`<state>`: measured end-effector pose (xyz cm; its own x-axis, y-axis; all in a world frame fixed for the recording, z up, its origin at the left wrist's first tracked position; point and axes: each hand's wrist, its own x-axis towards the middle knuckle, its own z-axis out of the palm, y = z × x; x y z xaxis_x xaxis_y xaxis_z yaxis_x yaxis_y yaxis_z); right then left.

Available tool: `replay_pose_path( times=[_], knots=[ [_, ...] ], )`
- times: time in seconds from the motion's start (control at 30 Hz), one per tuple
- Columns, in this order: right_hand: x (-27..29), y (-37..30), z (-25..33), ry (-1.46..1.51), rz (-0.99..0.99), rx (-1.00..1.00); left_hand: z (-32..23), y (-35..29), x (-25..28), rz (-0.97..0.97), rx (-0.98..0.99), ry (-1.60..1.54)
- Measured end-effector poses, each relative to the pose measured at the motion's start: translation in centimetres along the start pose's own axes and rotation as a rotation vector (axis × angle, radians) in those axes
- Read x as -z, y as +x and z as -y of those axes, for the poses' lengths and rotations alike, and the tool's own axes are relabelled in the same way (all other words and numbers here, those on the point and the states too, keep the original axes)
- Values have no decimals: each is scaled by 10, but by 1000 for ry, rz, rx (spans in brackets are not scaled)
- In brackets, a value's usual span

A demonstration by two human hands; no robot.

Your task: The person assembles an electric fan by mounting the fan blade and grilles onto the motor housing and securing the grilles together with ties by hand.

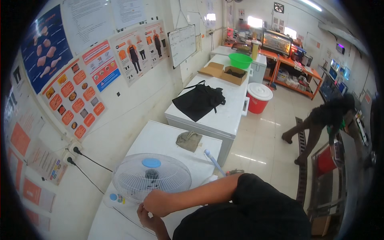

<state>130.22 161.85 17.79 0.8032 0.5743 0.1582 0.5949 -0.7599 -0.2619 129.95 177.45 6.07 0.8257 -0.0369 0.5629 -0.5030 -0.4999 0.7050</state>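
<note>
A white wire-caged fan (180, 170) with a light blue centre cap is on a white chest freezer lid (140, 134) before me. Beside its cage, at the left, show a blue knob and coloured stickers. My right hand (158, 203), its arm reaching across from the right, is closed at the near rim of the cage. Just below it my left hand (147, 219) has its fingers bent together, close to the right fingertips. Whatever lies between the fingers is too small or hidden. A grey cloth (189, 141) rests on the lid beyond the fan.
Two black plugs (76, 150) sit in wall sockets at the left. A pale blue pole (215, 162) leans by the freezer. Farther back are a black apron (198, 100), an open cardboard box (235, 75), a green basin (240, 61) and a red lidded bucket (258, 102). Another person (326, 120) bends at the right.
</note>
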Motion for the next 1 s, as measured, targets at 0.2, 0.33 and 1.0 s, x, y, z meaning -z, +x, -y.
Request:
replay_pose_path(
  times=[0.2, 0.33, 1.0],
  knots=[
    [-21, 14, -12, 17, 2, -4, 31, -6, -5, -34, -28, -86],
    [-19, 19, -7, -68, 248, -41, 15, -1, 4, -4, -105, -104],
    [-26, 24, -22, 408, 266, -389, 11, 13, 15, 83, -142, -225]
  ],
)
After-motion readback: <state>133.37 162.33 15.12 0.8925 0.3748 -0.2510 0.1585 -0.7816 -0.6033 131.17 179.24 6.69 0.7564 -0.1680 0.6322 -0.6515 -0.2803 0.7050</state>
